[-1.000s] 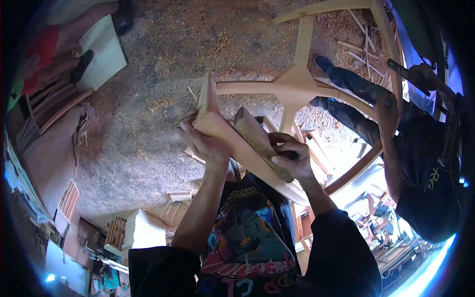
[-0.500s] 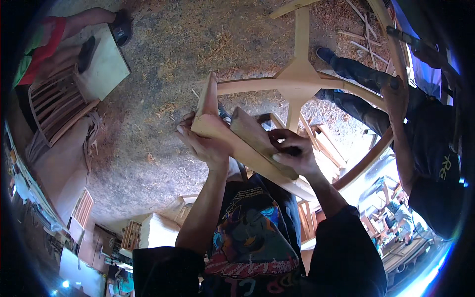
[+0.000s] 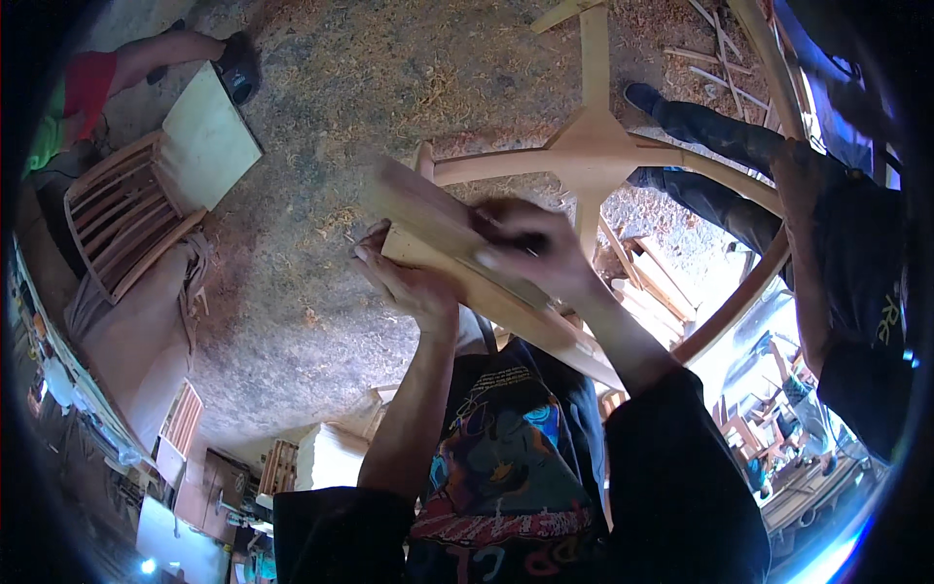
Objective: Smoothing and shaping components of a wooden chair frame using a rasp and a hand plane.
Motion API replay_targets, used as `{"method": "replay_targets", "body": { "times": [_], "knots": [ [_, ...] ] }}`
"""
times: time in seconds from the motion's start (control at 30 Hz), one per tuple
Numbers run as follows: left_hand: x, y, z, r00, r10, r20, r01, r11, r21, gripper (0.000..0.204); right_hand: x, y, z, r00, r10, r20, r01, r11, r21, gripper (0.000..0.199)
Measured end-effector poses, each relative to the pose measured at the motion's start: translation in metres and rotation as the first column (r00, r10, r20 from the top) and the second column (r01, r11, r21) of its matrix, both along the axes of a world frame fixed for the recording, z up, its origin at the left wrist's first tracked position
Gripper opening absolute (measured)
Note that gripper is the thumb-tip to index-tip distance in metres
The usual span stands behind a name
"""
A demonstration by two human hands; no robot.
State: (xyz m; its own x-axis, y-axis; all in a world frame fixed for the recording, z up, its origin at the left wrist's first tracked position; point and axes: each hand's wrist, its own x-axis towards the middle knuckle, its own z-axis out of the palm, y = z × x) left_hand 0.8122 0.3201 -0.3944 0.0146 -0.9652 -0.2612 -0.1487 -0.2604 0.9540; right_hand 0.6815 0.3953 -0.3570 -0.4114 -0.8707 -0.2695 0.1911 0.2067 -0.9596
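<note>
Pale wooden board [image 3: 457,268], flat and long, sits in both your hands at chest height, slanting from upper left down toward your right forearm, above the sawdust-strewn floor [image 3: 321,146].

Starting at the left: a slatted wooden chair frame [image 3: 126,224] lies on the floor with a square pale plywood panel [image 3: 206,141] just beside it, and another person's leg in red shorts [image 3: 146,58] shows near the top edge.

Your left hand [image 3: 409,282] is curled closed around the board's left end, fingers wrapped under the edge. Your right hand [image 3: 530,253] lies over the upper face; it is blurred, and you cannot tell from this view whether it grips something small or just presses flat.

Further right, a curved pale wooden frame with crossed spokes [image 3: 593,156] rests on the floor, and a person in dark clothes [image 3: 856,253] stands touching its rim.

Judging by its look, the board is stiff, fairly light, dry and not slippery; take it by the long edges near each end, minding splinters.
</note>
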Motion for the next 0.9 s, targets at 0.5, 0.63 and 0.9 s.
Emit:
{"method": "replay_targets", "body": {
  "times": [0.5,0.63,0.9],
  "knots": [
    [-0.001,-0.001,-0.011,0.985,-0.015,-0.174,0.027,0.998,0.064,0.045,0.004,0.026,-0.011,0.949,-0.121,0.290,0.148,0.986,-0.073,0.019],
    [0.000,-0.003,-0.011,0.988,0.012,-0.152,-0.002,0.998,0.067,0.053,0.000,0.077,0.015,0.994,-0.041,0.101,0.038,0.999,0.031,0.020],
    [-0.005,-0.003,-0.002,0.999,-0.037,-0.033,0.036,0.999,-0.012,0.056,-0.004,-0.038,-0.006,0.999,0.026,-0.030,-0.027,0.999,-0.035,0.029]
  ]
}}
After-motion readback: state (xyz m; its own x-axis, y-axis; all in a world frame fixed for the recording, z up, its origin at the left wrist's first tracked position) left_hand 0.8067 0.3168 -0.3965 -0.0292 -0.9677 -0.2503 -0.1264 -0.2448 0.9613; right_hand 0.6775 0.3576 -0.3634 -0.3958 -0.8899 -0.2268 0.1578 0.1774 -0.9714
